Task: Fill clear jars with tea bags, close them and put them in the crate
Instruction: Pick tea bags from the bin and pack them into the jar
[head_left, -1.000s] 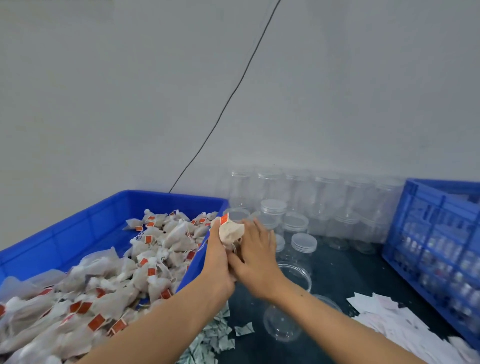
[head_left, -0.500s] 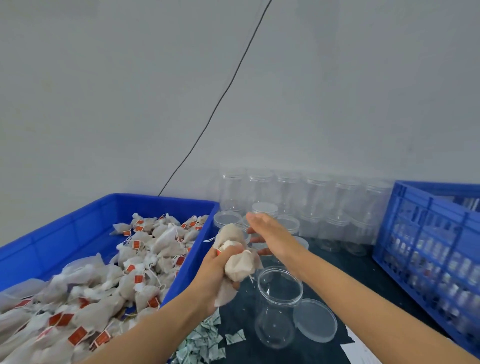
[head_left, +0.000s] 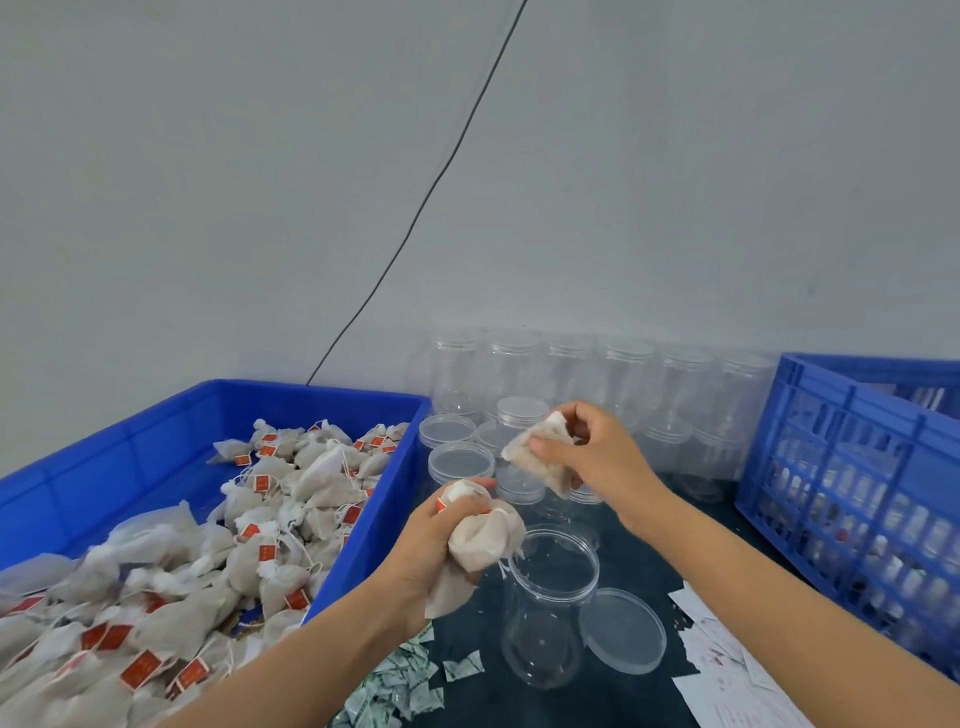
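Lidded jars (head_left: 521, 415) behind hands (head_left: 597, 452), crate (head_left: 852, 447) right

Dark tabletop (head_left: 644, 551), blue tub (head_left: 156, 447), open jar (head_left: 550, 603), loose lid (head_left: 622, 630), crate (head_left: 852, 499), paper slips (head_left: 727, 670)

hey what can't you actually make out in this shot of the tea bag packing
- How many tea bags the left hand grips: its fingers cover the bunch, head view.
- What fills the blue crate: its lattice wall lets only blurred shapes through.
- Printing on the white paper slips: too small, and cut off by the bottom edge.
- Count of the clear jars by the wall: they overlap, see-through.
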